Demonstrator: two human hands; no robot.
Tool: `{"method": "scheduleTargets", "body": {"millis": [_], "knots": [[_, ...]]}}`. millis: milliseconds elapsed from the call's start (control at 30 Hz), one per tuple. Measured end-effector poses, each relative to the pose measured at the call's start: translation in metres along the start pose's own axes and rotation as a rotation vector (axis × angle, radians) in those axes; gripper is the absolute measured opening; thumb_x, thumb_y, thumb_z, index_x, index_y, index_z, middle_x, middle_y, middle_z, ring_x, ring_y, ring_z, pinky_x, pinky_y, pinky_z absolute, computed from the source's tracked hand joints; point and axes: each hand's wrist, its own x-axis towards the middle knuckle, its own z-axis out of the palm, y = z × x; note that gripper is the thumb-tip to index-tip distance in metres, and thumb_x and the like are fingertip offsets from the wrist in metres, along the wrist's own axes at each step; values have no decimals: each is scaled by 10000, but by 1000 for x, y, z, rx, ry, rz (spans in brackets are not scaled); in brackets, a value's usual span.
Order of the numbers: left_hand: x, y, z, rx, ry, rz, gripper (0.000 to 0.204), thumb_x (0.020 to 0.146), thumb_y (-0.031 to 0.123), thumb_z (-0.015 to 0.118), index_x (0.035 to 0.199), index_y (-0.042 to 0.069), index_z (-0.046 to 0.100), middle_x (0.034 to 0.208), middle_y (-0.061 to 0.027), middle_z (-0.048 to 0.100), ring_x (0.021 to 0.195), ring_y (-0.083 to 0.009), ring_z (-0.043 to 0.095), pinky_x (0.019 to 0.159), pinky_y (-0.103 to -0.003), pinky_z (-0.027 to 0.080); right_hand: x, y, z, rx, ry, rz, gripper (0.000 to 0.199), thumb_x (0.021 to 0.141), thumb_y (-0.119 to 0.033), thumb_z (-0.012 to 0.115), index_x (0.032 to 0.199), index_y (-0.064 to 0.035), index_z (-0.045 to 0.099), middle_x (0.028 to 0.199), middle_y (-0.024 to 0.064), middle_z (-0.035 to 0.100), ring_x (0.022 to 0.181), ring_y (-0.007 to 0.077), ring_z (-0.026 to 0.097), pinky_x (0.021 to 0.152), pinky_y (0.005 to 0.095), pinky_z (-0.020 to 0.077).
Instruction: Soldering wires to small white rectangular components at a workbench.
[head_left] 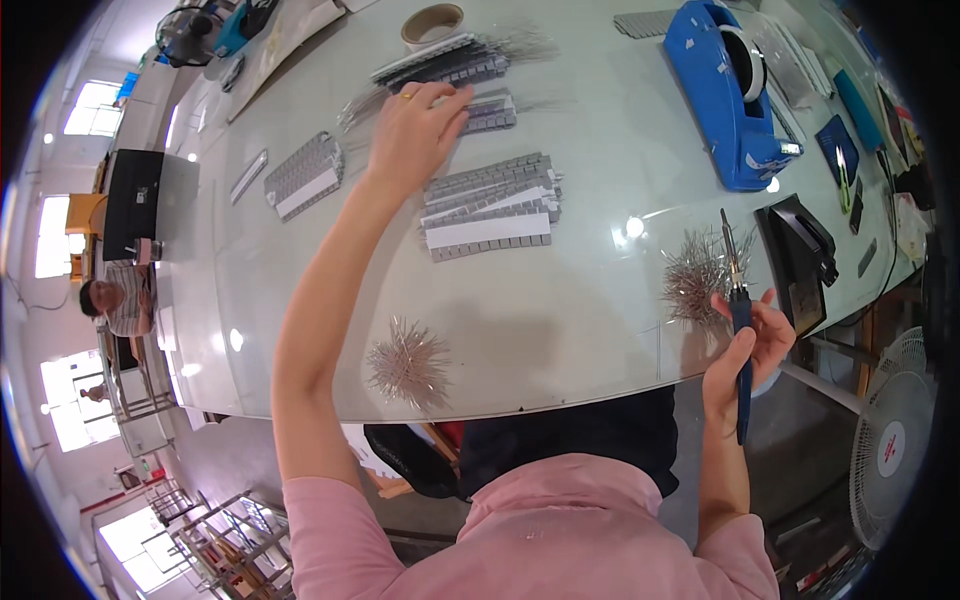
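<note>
Open table (580,310) surface lies in the centre, between the two pin clusters: one near the front edge (408,364), one at the right (697,275). The far side is crowded: stacked grey component strips (490,205), further strips (455,62) and a tape roll (432,24). A blue tape dispenser (725,95) and a black device (797,255) block the right. A single strip (304,175) occupies the left.

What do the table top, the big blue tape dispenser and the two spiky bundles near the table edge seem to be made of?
Table top: probably glass or a glossy laminate; it mirrors the ceiling lights.
Blue tape dispenser: likely moulded plastic, with a smooth, even colour and a slight sheen.
Spiky bundles: apparently thin metal wires or pins, silvery and glinting.
</note>
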Motion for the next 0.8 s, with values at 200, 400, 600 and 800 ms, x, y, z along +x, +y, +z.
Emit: {"method": "scheduleTargets", "body": {"millis": [200, 400, 600, 800], "knots": [[-62, 79, -46, -157, -119, 22, 388, 819, 169, 689, 1199, 112, 636, 1178, -79, 629, 1129, -280, 561, 958, -429, 436, 2, -7, -1, 2, -42, 7, 365, 943, -295, 552, 1161, -53, 387, 982, 114, 629, 912, 239, 691, 1180, 511, 131], [-87, 97, -42, -42, -90, -13, 418, 809, 166, 705, 1217, 120, 623, 1223, -52, 626, 1200, -252, 536, 1053, -489, 361, 2, -8, 1, 51, -101, -67, 320, 946, -233, 556, 1152, -51, 393, 915, 112, 654, 912, 221, 689, 1185, 494, 123], [-106, 121, -49, -108, -83, -10, 417, 801, 157, 713, 1205, 100, 625, 1183, -35, 644, 1168, -236, 556, 1058, -499, 351, -12, -14, -2, 17, -93, -50, 271, 951, -197, 511, 1136, -32, 402, 912, 156, 670, 936, 195, 666, 1184, 458, 181], [-135, 170, -72, -155, -167, -65, 449, 781, 148, 729, 1217, 113, 628, 1173, -28, 649, 1177, -242, 551, 1067, -492, 339, -36, -10, -9, 29, -238, -126, 343, 888, -75, 593, 1160, -11, 393, 986, 102, 545, 880, 226, 692, 1161, 520, 183]]}}
